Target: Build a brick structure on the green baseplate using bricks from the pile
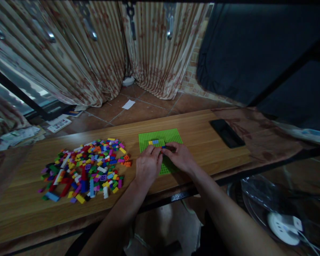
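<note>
On a wooden tabletop lies a green studded baseplate, with both my hands over its near half. A short row of yellow and light blue toy bricks sits on the plate just beyond my fingers. My left hand and my right hand meet at the fingertips, closed in a pinch. Between them show small red-orange and blue toy bricks, mostly covered by the fingers. I cannot tell whether these bricks touch the plate.
A wide pile of mixed toy bricks spreads over the table to the left. A black phone-like slab lies at the right, near a brown cloth. Striped curtains hang beyond. A white power strip is low at the right.
</note>
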Tool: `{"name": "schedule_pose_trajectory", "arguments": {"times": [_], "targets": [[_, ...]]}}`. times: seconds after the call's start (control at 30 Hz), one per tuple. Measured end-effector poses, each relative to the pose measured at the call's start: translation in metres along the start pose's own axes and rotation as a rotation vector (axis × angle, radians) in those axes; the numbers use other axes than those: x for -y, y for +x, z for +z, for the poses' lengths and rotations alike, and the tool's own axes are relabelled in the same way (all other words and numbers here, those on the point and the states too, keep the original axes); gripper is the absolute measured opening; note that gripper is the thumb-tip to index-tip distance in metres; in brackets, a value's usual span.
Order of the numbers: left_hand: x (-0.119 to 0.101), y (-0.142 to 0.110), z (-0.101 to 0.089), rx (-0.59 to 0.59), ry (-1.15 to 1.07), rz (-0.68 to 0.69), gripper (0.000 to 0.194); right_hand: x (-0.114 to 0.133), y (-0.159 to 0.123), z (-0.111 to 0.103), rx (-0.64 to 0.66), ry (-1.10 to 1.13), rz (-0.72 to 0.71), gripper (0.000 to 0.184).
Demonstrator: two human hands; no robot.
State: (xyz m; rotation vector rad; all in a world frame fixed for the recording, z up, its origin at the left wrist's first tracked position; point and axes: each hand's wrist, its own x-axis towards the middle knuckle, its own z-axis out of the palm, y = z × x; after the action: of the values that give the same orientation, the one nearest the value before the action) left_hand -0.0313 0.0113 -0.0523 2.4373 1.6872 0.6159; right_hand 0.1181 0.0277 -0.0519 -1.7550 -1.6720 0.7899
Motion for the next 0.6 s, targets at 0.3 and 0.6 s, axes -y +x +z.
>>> {"name": "schedule_pose_trajectory", "arguments": {"times": [0.3, 0.6], "targets": [[0.0025, -0.0002, -0.0011, -0.004, 0.063, 0.073, 0.022, 0.005, -0.0026, -0.0015, 0.014, -0.088, -0.007, 0.03], [0.0005, -0.0012, 0.0007, 0.004, 0.047, 0.014, 0.023, 0.002, -0.0036, 0.001, 0.005, -0.149, -0.053, 0.03]]}}
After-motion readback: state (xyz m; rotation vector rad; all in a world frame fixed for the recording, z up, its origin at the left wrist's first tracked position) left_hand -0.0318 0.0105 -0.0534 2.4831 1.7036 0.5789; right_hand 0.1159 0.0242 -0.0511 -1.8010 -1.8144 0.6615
